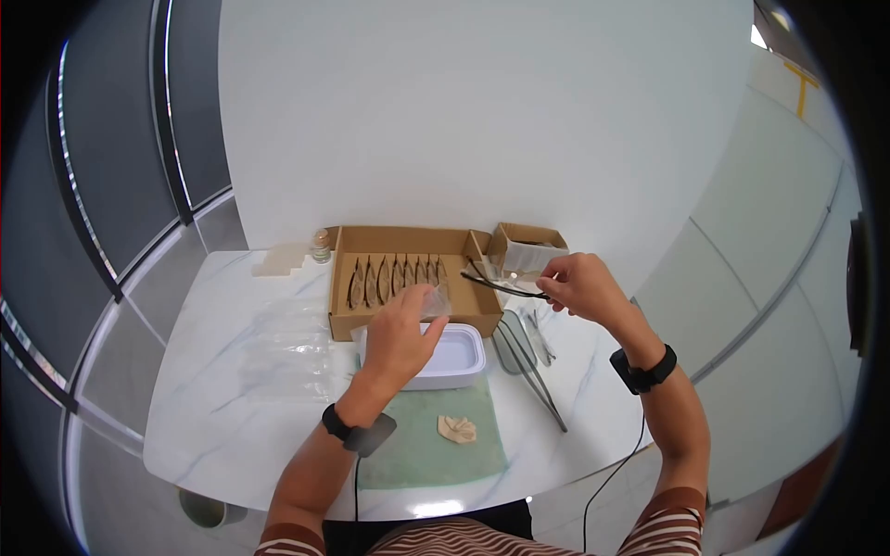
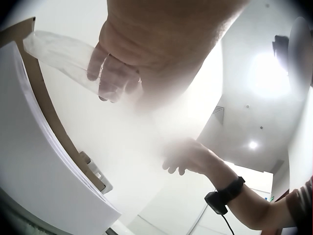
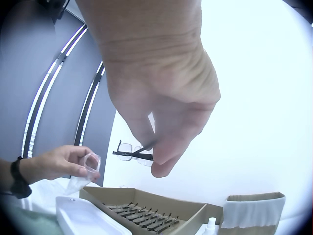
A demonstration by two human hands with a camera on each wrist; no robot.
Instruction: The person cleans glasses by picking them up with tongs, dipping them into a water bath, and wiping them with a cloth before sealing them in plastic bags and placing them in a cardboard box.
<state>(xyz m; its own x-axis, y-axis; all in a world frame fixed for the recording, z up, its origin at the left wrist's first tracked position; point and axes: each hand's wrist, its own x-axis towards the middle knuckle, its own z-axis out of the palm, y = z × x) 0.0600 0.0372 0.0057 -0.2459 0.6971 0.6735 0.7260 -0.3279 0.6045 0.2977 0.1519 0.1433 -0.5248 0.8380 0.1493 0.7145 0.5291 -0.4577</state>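
Note:
My right hand (image 1: pixel 582 285) pinches a pair of dark-framed glasses (image 1: pixel 505 289) by a temple arm, above the right end of the cardboard box (image 1: pixel 345 326). The clear lenses show in the right wrist view, where the glasses (image 3: pixel 121 153) hang left of the fingertips. In my left hand (image 1: pixel 399 338) is a clear plastic bag (image 2: pixel 63 54), held between thumb and fingers with its mouth rounded open. That hand is over the white-lilac tray (image 1: pixel 454 378). Inside the box lie several bagged glasses (image 1: pixel 397 276) in a row.
Clear bags (image 1: pixel 287 357) lie flat at the left. A small jar (image 1: pixel 321 246) stands beside the box, a smaller carton (image 1: pixel 528 236) at its right. A green cloth (image 1: pixel 417 454) bears a crumpled beige cloth (image 1: pixel 456 429). A long grey tool (image 1: pixel 538 385) lies right.

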